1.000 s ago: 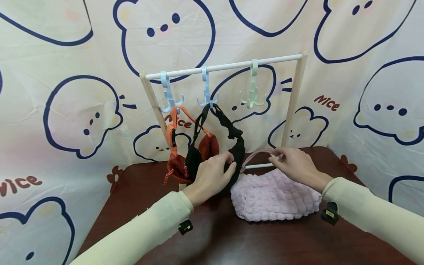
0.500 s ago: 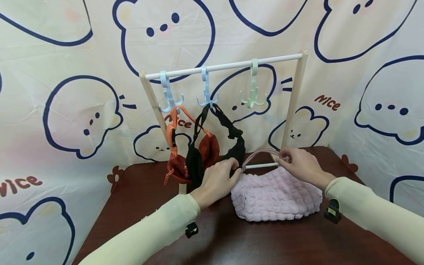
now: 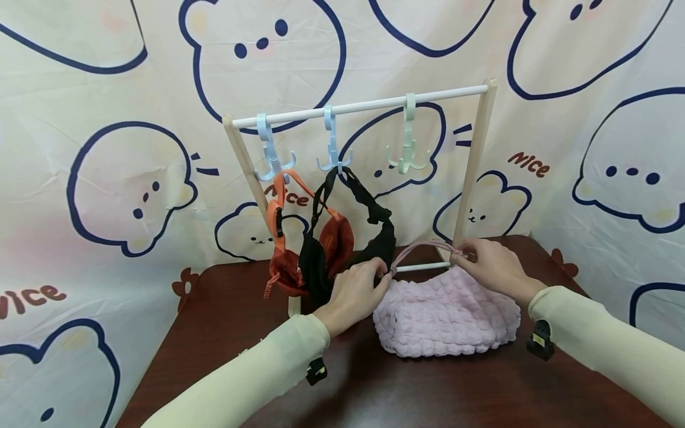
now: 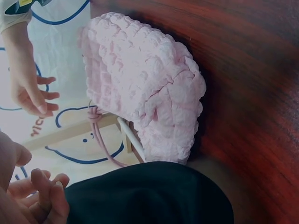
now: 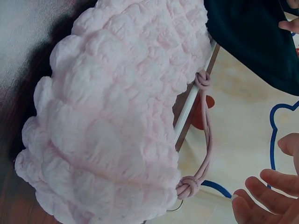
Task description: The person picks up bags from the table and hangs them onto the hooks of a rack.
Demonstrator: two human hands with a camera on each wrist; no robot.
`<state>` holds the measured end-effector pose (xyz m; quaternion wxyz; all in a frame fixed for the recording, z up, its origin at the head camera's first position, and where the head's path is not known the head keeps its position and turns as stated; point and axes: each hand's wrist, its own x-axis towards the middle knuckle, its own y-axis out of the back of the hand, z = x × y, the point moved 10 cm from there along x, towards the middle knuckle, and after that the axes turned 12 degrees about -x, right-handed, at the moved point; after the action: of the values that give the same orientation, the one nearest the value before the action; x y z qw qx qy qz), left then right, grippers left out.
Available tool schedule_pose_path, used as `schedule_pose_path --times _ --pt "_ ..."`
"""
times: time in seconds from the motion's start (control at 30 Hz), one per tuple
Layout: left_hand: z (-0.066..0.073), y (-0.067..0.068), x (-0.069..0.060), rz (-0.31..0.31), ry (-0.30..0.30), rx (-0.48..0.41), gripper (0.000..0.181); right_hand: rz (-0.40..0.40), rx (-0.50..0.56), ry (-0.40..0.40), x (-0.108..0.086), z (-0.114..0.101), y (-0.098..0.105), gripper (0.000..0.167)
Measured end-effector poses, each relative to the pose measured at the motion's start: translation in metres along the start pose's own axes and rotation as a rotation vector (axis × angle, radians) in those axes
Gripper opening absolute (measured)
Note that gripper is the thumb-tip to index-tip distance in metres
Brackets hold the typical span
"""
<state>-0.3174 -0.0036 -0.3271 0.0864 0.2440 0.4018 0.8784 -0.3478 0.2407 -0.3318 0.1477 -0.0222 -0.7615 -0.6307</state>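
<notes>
A pale pink puffy handbag (image 3: 444,315) lies on the table, its mauve cord handle (image 5: 208,135) arching up and knotted at both ends. My left hand (image 3: 355,291) hovers by the handle's left end, in front of a black sling bag (image 3: 316,264). In the left wrist view the fingers of that hand are loosely bent and hold nothing. Over the handle's right end is my right hand (image 3: 492,267) in the head view. The right wrist view shows its relaxed fingers (image 5: 257,196) apart from the cord.
A wooden rack with a white bar (image 3: 369,107) stands behind. Two blue hooks (image 3: 330,139) and a pale green hook (image 3: 408,139) hang from it. An orange-red bag (image 3: 283,267) and the black bag hang at the left. Nothing hangs on the green hook.
My left hand has moved right, from in front of the black bag toward the pink handbag's handle. My right hand has shifted slightly right. The bags have barely moved.
</notes>
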Motion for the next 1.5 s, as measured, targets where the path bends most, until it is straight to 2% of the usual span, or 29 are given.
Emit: schedule_pose_path --times 0.27,0.73,1.0,1.2,1.5 --pt "-0.003 -0.01 -0.001 -0.015 0.018 -0.019 0.018 -0.014 -0.03 -0.031 0.002 0.012 -0.003 0.033" --pt "-0.01 -0.022 0.001 -0.02 0.044 -0.022 0.018 -0.057 -0.035 -0.07 0.006 0.028 -0.009 0.053" --pt "-0.015 -0.032 0.002 -0.042 0.062 -0.039 0.016 -0.071 -0.029 -0.08 0.008 0.033 -0.013 0.052" --pt "-0.018 -0.04 0.003 -0.053 0.083 -0.034 0.019 -0.095 -0.021 -0.088 0.008 0.036 -0.02 0.042" --pt "-0.027 -0.053 0.004 -0.073 0.109 -0.037 0.021 -0.117 -0.018 -0.102 0.009 0.042 -0.028 0.041"
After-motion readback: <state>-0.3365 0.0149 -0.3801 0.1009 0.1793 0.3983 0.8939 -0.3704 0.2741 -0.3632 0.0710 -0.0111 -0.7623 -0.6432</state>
